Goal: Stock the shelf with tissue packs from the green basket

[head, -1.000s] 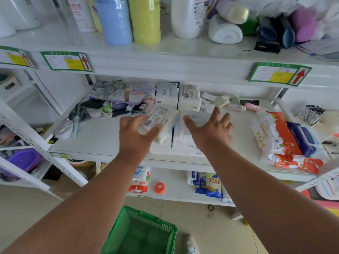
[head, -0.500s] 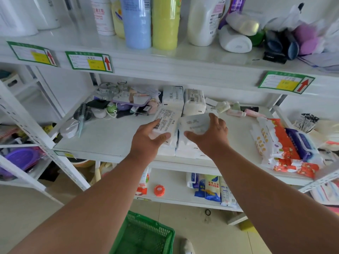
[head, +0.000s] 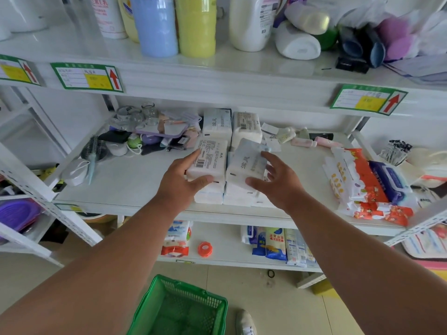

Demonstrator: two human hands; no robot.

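Observation:
My left hand (head: 181,182) grips the near end of a white tissue pack (head: 210,157) with a barcode, which lies on top of the left stack (head: 208,195) on the middle shelf (head: 135,180). Beside it my right hand (head: 278,183) holds another white tissue pack (head: 245,163), tilted on the right stack (head: 238,198), thumb at its near edge and fingers along its right side. Two more white packs (head: 217,124) stand behind them. On the floor below sits the green basket (head: 191,287); only its mesh inside shows.
A hairbrush (head: 93,147) and small clutter fill the shelf's left. Orange-red packs (head: 362,180) and a blue wipes pack (head: 390,181) lie at the right. Bottles (head: 154,25) line the top shelf. Bagged goods (head: 273,243) sit on the lower shelf. A shoe (head: 245,322) is beside the basket.
Both hands went from lying spread over the packs to gripping their near ends. The left pack has settled flatter on its stack. The right pack now lies tilted on the right stack.

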